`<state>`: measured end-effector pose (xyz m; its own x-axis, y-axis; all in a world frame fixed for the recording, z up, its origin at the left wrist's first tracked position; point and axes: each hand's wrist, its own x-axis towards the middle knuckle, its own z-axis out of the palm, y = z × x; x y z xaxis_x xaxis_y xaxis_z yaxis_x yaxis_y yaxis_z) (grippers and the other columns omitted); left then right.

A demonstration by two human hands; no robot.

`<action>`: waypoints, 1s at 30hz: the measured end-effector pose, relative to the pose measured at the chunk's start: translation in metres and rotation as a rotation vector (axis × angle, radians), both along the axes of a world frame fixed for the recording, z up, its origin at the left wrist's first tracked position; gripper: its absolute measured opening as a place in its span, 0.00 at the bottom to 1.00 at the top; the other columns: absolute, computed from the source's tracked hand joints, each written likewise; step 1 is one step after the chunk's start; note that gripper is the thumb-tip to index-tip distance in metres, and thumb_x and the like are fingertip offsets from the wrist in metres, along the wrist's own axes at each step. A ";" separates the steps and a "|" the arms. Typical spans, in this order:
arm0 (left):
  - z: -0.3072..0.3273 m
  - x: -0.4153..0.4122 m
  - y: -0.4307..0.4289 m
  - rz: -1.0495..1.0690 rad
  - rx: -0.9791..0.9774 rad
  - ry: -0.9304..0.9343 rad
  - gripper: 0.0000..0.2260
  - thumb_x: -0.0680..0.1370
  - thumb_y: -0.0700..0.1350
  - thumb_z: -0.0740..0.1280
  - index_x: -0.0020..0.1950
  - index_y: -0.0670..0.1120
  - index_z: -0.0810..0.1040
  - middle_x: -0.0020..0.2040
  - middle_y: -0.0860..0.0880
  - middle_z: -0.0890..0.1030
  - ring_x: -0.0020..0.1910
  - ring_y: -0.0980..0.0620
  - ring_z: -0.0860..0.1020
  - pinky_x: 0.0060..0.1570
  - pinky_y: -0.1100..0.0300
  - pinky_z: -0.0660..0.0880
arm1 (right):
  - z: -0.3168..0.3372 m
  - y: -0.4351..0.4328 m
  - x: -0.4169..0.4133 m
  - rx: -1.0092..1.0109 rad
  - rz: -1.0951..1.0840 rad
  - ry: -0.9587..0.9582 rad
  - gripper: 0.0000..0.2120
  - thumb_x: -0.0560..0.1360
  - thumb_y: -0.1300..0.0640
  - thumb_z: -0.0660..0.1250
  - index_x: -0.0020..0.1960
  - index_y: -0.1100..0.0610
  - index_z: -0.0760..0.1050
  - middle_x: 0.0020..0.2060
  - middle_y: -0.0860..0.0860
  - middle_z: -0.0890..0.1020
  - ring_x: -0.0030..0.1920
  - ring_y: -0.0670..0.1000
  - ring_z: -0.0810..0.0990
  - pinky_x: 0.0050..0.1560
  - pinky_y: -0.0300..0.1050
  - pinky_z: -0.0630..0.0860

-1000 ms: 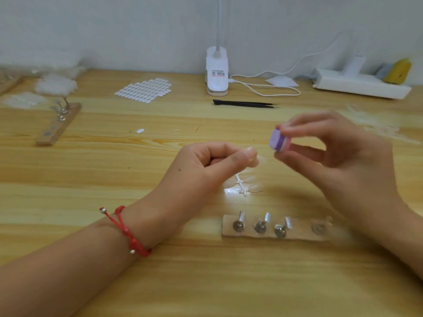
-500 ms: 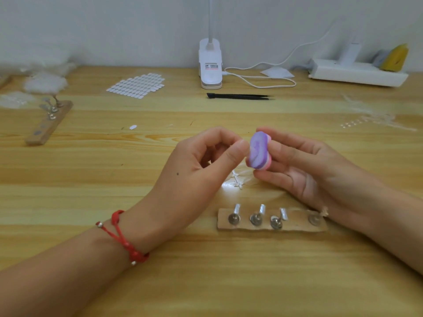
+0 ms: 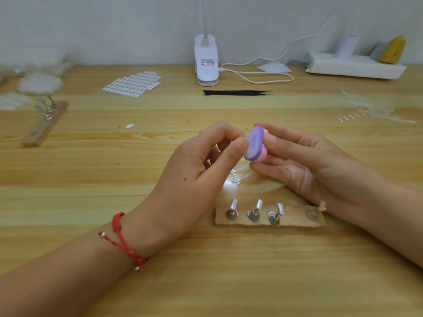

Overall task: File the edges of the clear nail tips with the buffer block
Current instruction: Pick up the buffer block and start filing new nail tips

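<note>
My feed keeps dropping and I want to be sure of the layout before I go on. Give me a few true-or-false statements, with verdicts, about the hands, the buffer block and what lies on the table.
1. The right hand holds the purple buffer block. True.
2. The red bracelet is on the right wrist. False: it is on the left wrist.
3. The black tweezers lie on the table in front of the white lamp base. True.
4. The sheet of nail tips lies to the right of the lamp base. False: it lies to its left.
5. The near wooden strip carries no metal stands. False: several stand on it.
</note>
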<state>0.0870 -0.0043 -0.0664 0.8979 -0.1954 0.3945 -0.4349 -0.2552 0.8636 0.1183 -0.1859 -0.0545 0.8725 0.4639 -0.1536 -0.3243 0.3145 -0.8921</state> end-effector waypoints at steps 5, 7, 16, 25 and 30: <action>-0.002 0.002 0.000 0.022 -0.006 0.007 0.07 0.79 0.48 0.62 0.42 0.48 0.74 0.32 0.43 0.68 0.29 0.54 0.63 0.30 0.69 0.62 | -0.001 0.001 0.000 -0.012 -0.011 -0.002 0.13 0.66 0.60 0.72 0.50 0.59 0.84 0.46 0.59 0.85 0.44 0.52 0.85 0.42 0.40 0.81; -0.001 0.002 0.000 0.028 -0.014 0.004 0.07 0.79 0.48 0.62 0.43 0.47 0.74 0.33 0.39 0.68 0.30 0.48 0.63 0.30 0.68 0.61 | -0.001 0.000 0.000 -0.002 -0.031 0.007 0.14 0.67 0.61 0.71 0.53 0.60 0.83 0.47 0.59 0.85 0.45 0.52 0.85 0.42 0.40 0.81; -0.003 0.004 0.001 0.030 -0.022 0.014 0.07 0.79 0.48 0.62 0.43 0.47 0.74 0.33 0.39 0.66 0.31 0.46 0.63 0.31 0.67 0.62 | -0.001 0.000 0.001 0.010 -0.027 0.023 0.13 0.66 0.61 0.72 0.51 0.60 0.83 0.46 0.60 0.85 0.45 0.52 0.86 0.42 0.40 0.81; -0.003 0.003 0.001 0.021 -0.009 0.029 0.07 0.79 0.49 0.62 0.43 0.48 0.74 0.32 0.43 0.65 0.29 0.57 0.62 0.30 0.69 0.61 | -0.001 0.000 0.001 -0.022 0.027 0.021 0.13 0.67 0.61 0.72 0.51 0.61 0.84 0.47 0.61 0.85 0.44 0.52 0.85 0.42 0.41 0.81; -0.002 0.004 0.001 0.023 -0.013 0.040 0.08 0.79 0.49 0.62 0.44 0.47 0.74 0.33 0.42 0.67 0.28 0.58 0.62 0.29 0.70 0.61 | 0.000 -0.001 0.002 0.000 0.000 0.036 0.16 0.68 0.61 0.70 0.55 0.61 0.80 0.47 0.59 0.85 0.45 0.51 0.85 0.42 0.40 0.81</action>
<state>0.0906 -0.0030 -0.0685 0.9172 -0.1692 0.3608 -0.3943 -0.2537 0.8833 0.1201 -0.1869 -0.0546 0.8663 0.4641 -0.1849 -0.3562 0.3142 -0.8800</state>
